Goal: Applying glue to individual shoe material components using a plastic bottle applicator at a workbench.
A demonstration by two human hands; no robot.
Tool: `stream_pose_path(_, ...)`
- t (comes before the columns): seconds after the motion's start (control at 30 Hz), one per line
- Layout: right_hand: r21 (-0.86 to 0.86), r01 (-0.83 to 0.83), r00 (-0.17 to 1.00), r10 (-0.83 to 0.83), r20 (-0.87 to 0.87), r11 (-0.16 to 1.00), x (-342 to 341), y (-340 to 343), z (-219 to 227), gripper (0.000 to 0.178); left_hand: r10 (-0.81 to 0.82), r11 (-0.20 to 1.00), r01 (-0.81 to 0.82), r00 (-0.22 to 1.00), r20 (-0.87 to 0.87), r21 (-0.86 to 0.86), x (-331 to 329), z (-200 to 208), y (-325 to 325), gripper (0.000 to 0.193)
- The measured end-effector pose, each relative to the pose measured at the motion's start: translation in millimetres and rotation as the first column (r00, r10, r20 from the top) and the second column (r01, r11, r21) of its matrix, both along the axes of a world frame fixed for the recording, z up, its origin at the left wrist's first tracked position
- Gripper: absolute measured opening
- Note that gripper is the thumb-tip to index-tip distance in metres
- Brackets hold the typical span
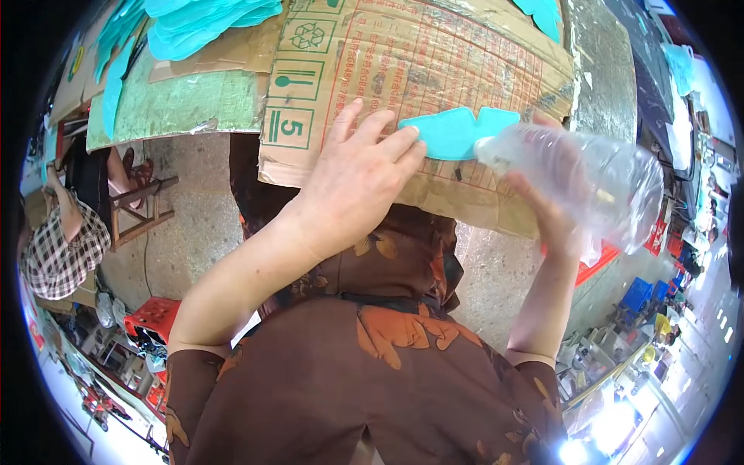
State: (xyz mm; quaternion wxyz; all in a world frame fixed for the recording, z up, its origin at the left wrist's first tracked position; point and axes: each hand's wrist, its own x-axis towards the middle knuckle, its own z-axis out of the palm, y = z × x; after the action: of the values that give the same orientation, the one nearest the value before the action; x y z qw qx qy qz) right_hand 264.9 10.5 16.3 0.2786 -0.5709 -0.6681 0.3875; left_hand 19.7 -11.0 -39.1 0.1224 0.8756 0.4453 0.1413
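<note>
A turquoise cut-out piece (452,136) with a notch in its upper edge lies flat on a printed cardboard sheet (434,54). My left hand (360,167) rests on the cardboard with its fingers spread, and a fingertip touches the left end of the piece. My right hand (556,194) is wrapped round a clear plastic bottle (612,174) that is tipped on its side. The bottle's narrow white mouth is at the right end of the piece; whether it touches is hard to tell. Part of my right hand shows only through the bottle.
A pile of turquoise pieces (205,27) sits at the back left, and another piece (542,15) lies at the far right. A worn green board (186,105) adjoins the cardboard. A person in a checked shirt (66,248) sits at the left. Red crates (153,319) stand on the floor.
</note>
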Motion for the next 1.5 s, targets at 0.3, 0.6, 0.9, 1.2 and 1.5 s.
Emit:
stream_pose_path(0.3, 0.100, 0.045, 0.996, -0.038, -0.080, 0.994, 8, -9, -13, 0.059, 0.003, 1.000, -0.003, 1.000, 0.001, 0.002, 1, -1, -1, 0.032)
stream_pose_path(0.6, 0.291, 0.200, 0.979, -0.178, -0.099, 0.936, 2, 20, -26, 0.058, -0.007, 1.000, 0.008, 0.999, -0.051, 0.019, 3, 3, 0, 0.033)
stream_pose_path(0.9, 0.284, 0.323, 0.943, -0.282, -0.176, 0.903, -6, 31, -27, 0.059, -0.004, 1.000, 0.005, 0.998, -0.058, 0.021, 3, 4, 0, 0.035)
stream_pose_path(1.2, 0.210, 0.247, 0.966, -0.225, -0.123, 0.946, 5, 1, -29, 0.058, -0.004, 1.000, 0.003, 0.998, -0.068, -0.006, 3, 2, 0, 0.035)
stream_pose_path(1.5, 0.186, 0.354, 0.920, -0.305, -0.247, 0.916, 18, 6, -30, 0.057, 0.005, 1.000, -0.006, 0.997, -0.075, -0.019, 5, 4, -1, 0.037)
